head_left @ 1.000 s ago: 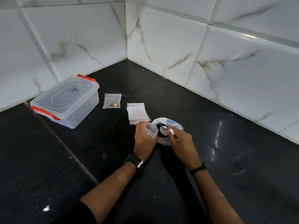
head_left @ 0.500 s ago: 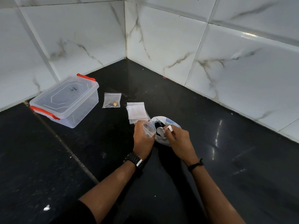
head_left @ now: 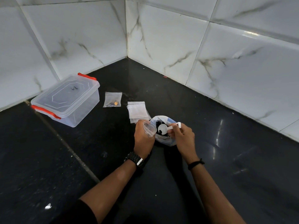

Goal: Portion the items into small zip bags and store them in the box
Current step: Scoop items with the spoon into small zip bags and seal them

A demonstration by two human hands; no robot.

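Observation:
My left hand [head_left: 143, 139] grips a small clear zip bag [head_left: 150, 128] with its mouth held open toward the right. My right hand [head_left: 183, 138] pinches the handle of a white plastic scoop [head_left: 163, 128], whose bowl carries a few dark bits just beside the bag's mouth. Under both hands lies a large plastic bag [head_left: 166, 139] of dark items. A stack of empty zip bags [head_left: 137, 111] lies just behind it. One filled zip bag [head_left: 113, 99] with dark and orange pieces lies further left. The clear box [head_left: 68, 101] with red latches stands shut at the left.
All of this is on a black stone counter [head_left: 226, 159] set in a corner of white marbled wall tiles [head_left: 178, 46]. A small white scrap [head_left: 48, 206] lies on the counter near my left elbow. A grout seam [head_left: 68, 149] runs diagonally across the counter.
The scoop has come up out of the large bag and turned toward the open small bag. My left hand has kept the small bag in about the same place.

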